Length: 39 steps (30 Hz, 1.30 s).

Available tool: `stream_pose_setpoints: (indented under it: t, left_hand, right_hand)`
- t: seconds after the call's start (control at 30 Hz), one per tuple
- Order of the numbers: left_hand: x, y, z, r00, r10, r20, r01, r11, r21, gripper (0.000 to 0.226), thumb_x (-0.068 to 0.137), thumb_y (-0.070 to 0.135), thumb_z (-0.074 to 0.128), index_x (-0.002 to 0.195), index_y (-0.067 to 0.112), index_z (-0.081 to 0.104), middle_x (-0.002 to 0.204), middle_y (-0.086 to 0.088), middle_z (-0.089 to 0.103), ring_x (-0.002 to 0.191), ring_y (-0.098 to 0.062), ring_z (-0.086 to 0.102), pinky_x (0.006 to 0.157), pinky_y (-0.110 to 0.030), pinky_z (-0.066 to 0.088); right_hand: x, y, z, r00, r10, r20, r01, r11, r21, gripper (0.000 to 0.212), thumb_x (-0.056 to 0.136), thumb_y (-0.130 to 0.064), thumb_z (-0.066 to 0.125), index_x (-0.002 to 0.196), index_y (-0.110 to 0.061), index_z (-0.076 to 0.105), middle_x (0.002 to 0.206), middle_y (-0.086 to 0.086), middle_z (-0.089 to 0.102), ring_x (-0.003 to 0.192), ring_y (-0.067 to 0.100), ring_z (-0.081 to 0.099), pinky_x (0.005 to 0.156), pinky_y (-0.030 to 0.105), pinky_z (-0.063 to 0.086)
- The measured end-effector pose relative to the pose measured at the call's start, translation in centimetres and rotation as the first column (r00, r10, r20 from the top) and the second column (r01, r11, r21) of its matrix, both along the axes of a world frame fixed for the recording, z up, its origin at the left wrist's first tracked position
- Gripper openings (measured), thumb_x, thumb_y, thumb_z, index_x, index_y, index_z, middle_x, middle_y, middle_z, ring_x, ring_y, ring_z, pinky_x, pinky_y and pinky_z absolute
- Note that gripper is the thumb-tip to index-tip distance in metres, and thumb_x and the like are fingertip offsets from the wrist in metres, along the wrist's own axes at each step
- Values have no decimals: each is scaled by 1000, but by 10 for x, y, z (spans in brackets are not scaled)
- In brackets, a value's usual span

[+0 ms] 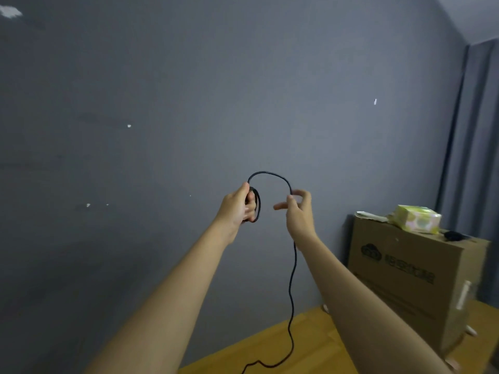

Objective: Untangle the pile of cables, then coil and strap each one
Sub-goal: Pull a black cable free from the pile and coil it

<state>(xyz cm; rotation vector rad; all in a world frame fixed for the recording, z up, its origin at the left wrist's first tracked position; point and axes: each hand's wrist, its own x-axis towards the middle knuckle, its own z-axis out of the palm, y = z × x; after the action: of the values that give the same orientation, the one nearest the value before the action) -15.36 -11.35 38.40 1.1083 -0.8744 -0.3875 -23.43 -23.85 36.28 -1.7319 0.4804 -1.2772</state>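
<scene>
Both arms reach forward and up in front of a grey wall (189, 103), and 1 black cable (293, 279) runs between the 2 hands. The left hand (239, 205) has its fingers curled round a small coil (258, 203) of that cable, a few dark loops bunched together and standing roughly upright against the palm, with the thumb laid over the top of the bundle. From the top of that hand the cable rises in an arch and comes down to the right hand (298, 209), which pinches it between thumb and forefinger near the fingertips, while the other fingers spread loosely toward the left hand. The 2 hands are near each other but apart, with the arch bridging the gap above them. Below the right hand the free length hangs down beside the right forearm in a gentle wave, reaches the wooden floor (310, 344) and trails off at the bottom edge of the view, so its far end cannot be seen. At the right, against the wall, stands a cardboard box (405, 279) with dark printing on its side; on its top rests a yellow-green packet (417, 218), with a small dark object (453, 235) just beside it, too blurred to identify. A grey curtain (475, 130) hangs at the far right.
</scene>
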Motion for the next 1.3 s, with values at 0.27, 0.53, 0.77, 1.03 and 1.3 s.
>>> stream_pose_setpoints:
  t: [0.27, 0.53, 0.77, 1.03, 1.3]
  left_hand:
    - [-27, 12, -62, 964, -161, -213, 160, 987, -20, 44, 105, 35, 27, 64, 19, 35, 41, 8, 23, 35, -8, 19, 43, -20, 27]
    - [-15, 41, -128, 999, 41, -17, -39, 994, 98, 26, 104, 15, 28, 78, 16, 28, 61, 4, 39, 51, -9, 37, 61, -24, 36]
    - [7, 73, -184, 862, 51, 505, -359, 765, 535, 21, 103, 29, 28, 85, 18, 30, 77, -7, 51, 68, -20, 49, 75, -40, 42]
    - [31, 108, -223, 653, -91, 752, -597, 549, 585, 20, 104, 30, 29, 100, 11, 32, 56, -2, 42, 47, -20, 40, 45, -30, 27]
    - [-15, 104, -248, 897, -174, 406, -157, 733, 662, 55, 98, 54, 15, 71, 16, 44, 46, 7, 42, 46, -14, 37, 61, -31, 34]
  right_hand:
    - [-19, 15, -87, 942, -278, -185, 194, 907, -374, 16, 98, -24, 52, 99, -16, 66, 80, 1, 69, 62, 16, 58, 55, 34, 45]
    - [-27, 78, -185, 858, 30, -513, -346, 772, -534, 25, 95, -18, 57, 115, -7, 68, 89, 7, 70, 73, 14, 58, 62, 16, 39]
    - [-38, 109, -204, 812, 295, -504, -475, 836, -275, 29, 89, -21, 65, 117, -19, 66, 84, -6, 71, 66, 4, 62, 61, 12, 45]
    - [-65, 96, -243, 616, 409, -673, -522, 852, 40, 15, 97, -26, 54, 90, -20, 66, 62, -5, 57, 53, 5, 48, 53, 19, 40]
    - [-58, 85, -223, 956, 189, -226, -221, 967, -127, 7, 86, -16, 69, 91, -20, 70, 83, -10, 67, 75, -4, 60, 68, 10, 44]
